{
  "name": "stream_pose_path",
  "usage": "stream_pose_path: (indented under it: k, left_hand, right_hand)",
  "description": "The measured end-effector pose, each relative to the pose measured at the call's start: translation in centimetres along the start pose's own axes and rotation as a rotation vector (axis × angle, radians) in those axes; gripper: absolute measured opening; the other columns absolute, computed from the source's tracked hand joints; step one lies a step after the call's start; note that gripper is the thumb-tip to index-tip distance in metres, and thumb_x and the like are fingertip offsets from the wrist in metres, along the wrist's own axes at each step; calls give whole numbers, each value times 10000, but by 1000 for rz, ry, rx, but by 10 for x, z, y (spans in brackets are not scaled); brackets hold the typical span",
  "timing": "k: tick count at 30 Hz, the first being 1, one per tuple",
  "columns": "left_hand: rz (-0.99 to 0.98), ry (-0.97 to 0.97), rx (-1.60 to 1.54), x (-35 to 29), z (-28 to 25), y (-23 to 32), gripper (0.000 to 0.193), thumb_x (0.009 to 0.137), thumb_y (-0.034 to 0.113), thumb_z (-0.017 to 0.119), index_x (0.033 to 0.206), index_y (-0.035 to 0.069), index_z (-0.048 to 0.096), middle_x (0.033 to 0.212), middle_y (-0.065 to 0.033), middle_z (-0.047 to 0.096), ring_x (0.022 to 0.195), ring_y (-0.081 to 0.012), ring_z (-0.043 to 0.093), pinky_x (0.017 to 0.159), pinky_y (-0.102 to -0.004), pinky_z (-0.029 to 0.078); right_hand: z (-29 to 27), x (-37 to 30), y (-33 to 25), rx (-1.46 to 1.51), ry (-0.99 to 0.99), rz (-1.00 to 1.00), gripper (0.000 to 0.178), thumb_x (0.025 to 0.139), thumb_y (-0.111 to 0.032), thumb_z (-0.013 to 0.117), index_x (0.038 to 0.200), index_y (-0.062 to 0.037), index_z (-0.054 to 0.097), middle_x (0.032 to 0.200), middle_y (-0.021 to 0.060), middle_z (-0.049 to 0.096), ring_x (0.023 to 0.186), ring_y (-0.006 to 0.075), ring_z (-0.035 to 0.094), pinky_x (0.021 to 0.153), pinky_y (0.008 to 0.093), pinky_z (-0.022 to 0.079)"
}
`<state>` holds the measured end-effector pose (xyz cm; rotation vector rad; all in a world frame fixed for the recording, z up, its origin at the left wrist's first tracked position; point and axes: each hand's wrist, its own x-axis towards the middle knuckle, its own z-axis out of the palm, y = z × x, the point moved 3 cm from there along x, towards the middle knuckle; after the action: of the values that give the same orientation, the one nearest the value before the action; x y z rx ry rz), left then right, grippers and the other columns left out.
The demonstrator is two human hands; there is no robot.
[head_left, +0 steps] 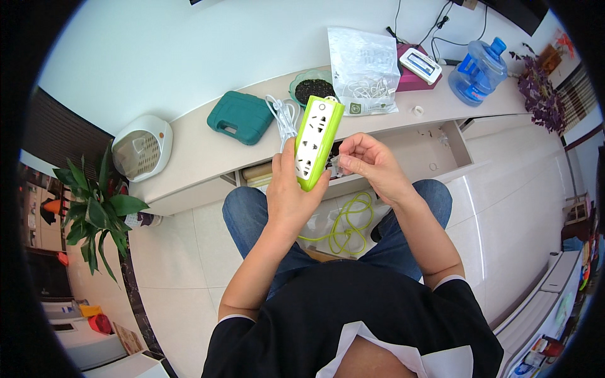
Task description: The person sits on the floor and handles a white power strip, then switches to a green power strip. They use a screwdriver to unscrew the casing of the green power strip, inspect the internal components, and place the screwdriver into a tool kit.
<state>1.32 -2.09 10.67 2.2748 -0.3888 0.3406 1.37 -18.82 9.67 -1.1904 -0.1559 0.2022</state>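
My left hand (291, 200) grips the lower end of a green and white power strip (315, 140), tilted with its sockets facing up toward me. Just right of the strip, my right hand (372, 165) has thumb and forefinger pinched together on a small translucent piece (340, 167); its kind is too small to tell. Beneath both hands a drawer (423, 165) stands pulled out of the long cabinet. A bright green cord (343, 230) lies in loops on the floor between my knees.
Along the cabinet top (183, 151) stand a white ventilated container (144, 148), a teal case (241, 118), a bundled white cable (285, 116), a bowl of dark seeds (313, 87), a plastic bag (364, 66), a tape roll (417, 111) and a blue water jug (478, 72). A potted plant (94, 211) is at left.
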Motion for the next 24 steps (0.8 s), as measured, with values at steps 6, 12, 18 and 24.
stream_pose_path:
  k: [6,12,18,24]
  left_hand:
    - [-86,-14,-19,0,-3,5,721,683,182,728,1294,78,360,1011,-146,506,928,-308,556,766,-392,470]
    - [4,18,63,-1,-3,11,745,668,199,721,1292,51,342,944,-161,483,786,-312,562,620,-396,488]
    - [21,24,53,-1,1,8,748,663,178,716,1290,35,335,951,-173,481,789,-323,561,612,-398,486]
    - [27,18,29,-4,5,5,747,663,171,712,1290,29,332,950,-170,497,795,-323,565,609,-399,487]
  right_hand:
    - [3,8,7,-6,71,-58,186,822,-60,643,958,-63,517,859,10,575,743,78,551,657,217,466]
    - [-1,15,19,88,132,-48,272,800,-48,667,1003,-58,487,842,33,575,722,83,550,610,208,464]
    - [0,12,18,131,207,-2,430,782,-38,679,1122,-76,417,843,44,575,697,84,569,492,182,471]
    - [3,10,15,74,228,2,699,770,-32,684,1318,-110,258,849,44,574,714,96,586,501,187,495]
